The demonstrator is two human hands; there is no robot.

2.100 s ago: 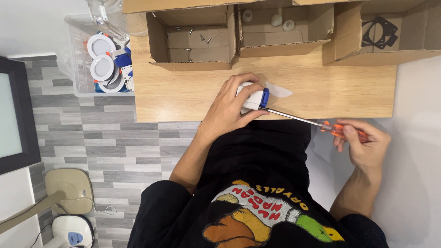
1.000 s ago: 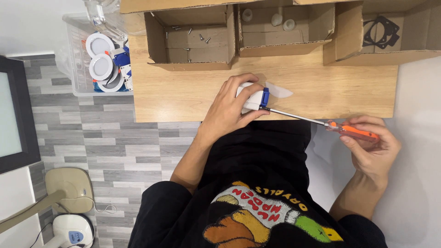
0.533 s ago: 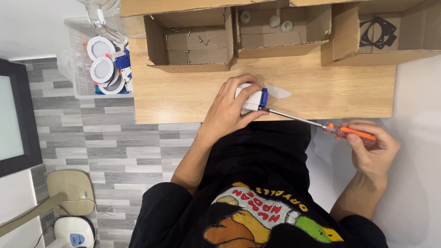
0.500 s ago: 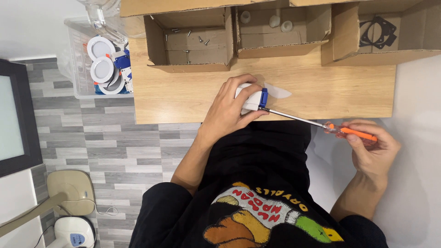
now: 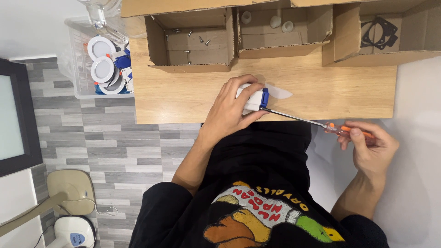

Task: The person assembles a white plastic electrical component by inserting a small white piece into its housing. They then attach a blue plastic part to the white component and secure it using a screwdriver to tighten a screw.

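White plastic block [image 5: 251, 98] with blue end sits clenched in the left hand [image 5: 229, 110] on smooth wooden table [image 5: 183, 94]. The right hand [image 5: 370, 149] grips a slim steel screwdriver [image 5: 317, 123] by its orange handle.

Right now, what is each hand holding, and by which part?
The left hand grips the white body of a small white-and-blue device. The right hand holds a long screwdriver by its orange handle, tip at the device.

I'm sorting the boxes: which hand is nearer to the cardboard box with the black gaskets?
Right. The right hand holds the screwdriver below that gasket box; the left hand grips the white part farther left.
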